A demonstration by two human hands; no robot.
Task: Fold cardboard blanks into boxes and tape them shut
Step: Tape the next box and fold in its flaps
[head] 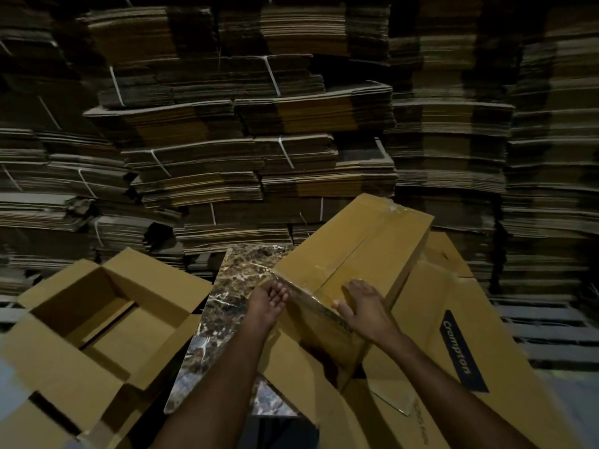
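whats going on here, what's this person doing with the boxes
A person is closing up a cardboard box on a marble-topped table. Clear tape shows at both ends of its top seam. The left hand presses at the near edge, and the right hand lies flat on top. Another box sits open to the left. Flat blanks are stacked high behind.

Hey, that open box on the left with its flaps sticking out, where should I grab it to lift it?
Probably by two opposite walls, reaching down from above into the open box. Its flaps splay outward and would likely bend if pulled. The upright walls just under the fold lines look stiffer, so put fingers inside and thumbs outside.
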